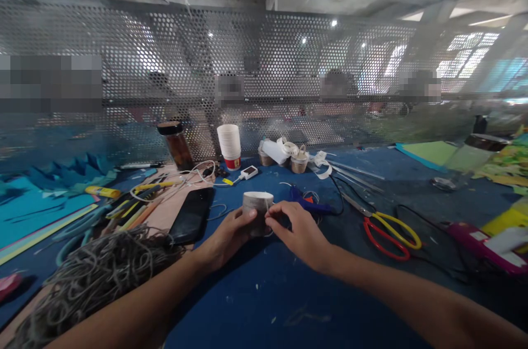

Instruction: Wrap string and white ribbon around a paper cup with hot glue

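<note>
A small paper cup [258,203] with a white rim and grey cord round its side stands upright over the blue table. My left hand [231,233] is closed round its left side, the thumb across the front. At the cup's right side my right hand [297,231] is closed in a pinch, thumb and forefinger together on a thin strand of the cord [267,207]. The fingertips partly cover that strand. Behind my right hand lies a blue glue gun [313,205]. A tangled heap of grey cord [111,261] is left of my left hand.
A black phone [192,216] lies beyond the cord heap. Stacked paper cups [229,145], a brown jar [176,145] and decorated small cups [299,162] stand at the back before a perforated metal screen [264,57]. Scissors [385,233] with red and yellow handles lie at right.
</note>
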{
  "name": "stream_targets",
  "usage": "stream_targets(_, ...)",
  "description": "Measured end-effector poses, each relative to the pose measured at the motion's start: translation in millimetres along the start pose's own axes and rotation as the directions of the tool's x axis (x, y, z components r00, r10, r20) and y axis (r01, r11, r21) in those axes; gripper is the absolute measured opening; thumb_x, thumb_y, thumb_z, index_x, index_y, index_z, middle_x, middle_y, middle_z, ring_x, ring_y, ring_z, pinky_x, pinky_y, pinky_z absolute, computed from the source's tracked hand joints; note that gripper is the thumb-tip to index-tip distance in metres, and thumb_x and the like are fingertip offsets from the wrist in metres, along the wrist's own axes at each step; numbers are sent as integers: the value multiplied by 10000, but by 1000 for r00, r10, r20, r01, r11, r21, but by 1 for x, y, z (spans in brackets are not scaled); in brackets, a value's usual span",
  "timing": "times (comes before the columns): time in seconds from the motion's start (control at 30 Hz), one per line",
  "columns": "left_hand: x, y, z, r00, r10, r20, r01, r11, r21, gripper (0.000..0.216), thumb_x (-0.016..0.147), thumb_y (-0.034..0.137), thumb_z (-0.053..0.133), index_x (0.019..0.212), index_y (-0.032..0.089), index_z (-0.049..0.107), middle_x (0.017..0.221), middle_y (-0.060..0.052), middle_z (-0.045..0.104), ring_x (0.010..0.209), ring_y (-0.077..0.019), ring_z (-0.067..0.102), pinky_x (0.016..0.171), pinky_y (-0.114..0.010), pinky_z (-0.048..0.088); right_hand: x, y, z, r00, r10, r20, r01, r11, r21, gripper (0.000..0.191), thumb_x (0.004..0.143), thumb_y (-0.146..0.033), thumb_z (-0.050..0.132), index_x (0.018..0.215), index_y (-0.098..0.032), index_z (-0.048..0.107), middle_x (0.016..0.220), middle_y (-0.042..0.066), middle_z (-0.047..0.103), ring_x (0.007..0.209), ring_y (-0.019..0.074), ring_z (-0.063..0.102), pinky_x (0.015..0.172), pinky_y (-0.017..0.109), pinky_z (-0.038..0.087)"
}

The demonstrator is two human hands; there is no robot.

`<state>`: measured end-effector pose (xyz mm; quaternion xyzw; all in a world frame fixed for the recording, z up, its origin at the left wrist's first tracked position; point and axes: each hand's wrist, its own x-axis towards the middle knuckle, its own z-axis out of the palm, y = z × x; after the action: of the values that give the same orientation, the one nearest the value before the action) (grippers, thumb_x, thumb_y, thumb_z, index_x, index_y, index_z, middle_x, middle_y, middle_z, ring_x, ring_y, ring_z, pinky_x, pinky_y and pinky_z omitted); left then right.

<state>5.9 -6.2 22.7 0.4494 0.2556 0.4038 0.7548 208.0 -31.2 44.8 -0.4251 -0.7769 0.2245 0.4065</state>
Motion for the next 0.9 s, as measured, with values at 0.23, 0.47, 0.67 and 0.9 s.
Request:
stream_targets(0.23, -4, 1, -5, 999, -46, -15, 44, 994, -105, 351, 996, 349, 565, 1271, 174, 695, 1243, -130, 726, 1123, -265, 654, 1000, -416, 492, -4, -10, -3, 947, -300, 115, 321, 903, -285, 165, 1042, -319, 537, 1060, -196, 645, 1047, 81, 728, 995, 241, 640, 952, 405, 449)
stream_targets(0.47, -5, 7, 0, 992, -119, -52, 107, 975, -195, 375, 968, 397, 601, 1215, 138, 714, 1206, -151, 729, 1088, -288, 676, 974, -456, 521, -3, 4, -36, 974, -210, 90, 224, 804, -551, 190, 1038, -263, 504, 1156, -177, 626, 1127, 114, 698, 1045, 267, 625, 912, 402, 449)
stream_targets(0.67, -5, 5, 0, 994, -104, -38, 98, 987, -125, 427, 973, 445, 592, 1266, 147, 682, 1270, -170, 689, 1131, -315, 667, 931, -441, 543, -19, 58, -55, 995, -86, 56, 93, 509, -856, 214, 958, -197, 546, 1136, -147, 654, 1035, 134, 690, 938, 305, 618, 803, 425, 427)
stream_targets(0.9, -4, 1, -6, 997, -74, 8, 75, 990, -120, 419, 978, 421, 594, 1280, 143, 679, 1279, -185, 679, 1154, -320, 650, 981, -454, 510, -22, 71, -50, 990, -83, 116, 141, 426, -894, 294, 904, -136, 564, 1184, -142, 652, 1038, 141, 688, 935, 306, 612, 793, 416, 398)
